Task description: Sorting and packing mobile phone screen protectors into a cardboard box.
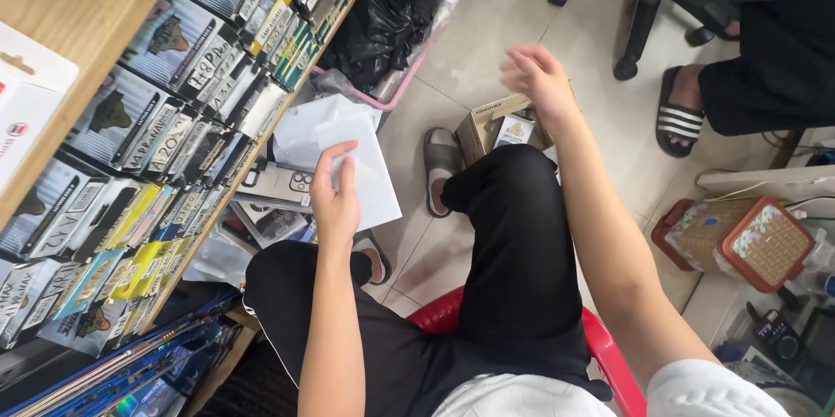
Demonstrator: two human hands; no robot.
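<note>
My left hand [335,195] grips a flat white packet [370,165], thumb on top, above my left knee. My right hand [539,78] hangs in the air, blurred, fingers loosely spread and holding nothing. Just beneath it an open cardboard box [483,126] with a small printed packet [515,130] inside stands on the tiled floor. I sit on a red plastic chair [609,352], wearing black trousers and grey slippers [442,160].
A wooden shelf [78,30] at left holds rows of boxed packets [187,91]. Phone cases [278,182] and white packets lie on the floor. A black bag [378,26] fills a pink bin. Another person's sandalled foot [677,113], an office chair and a small stool [739,243] stand at right.
</note>
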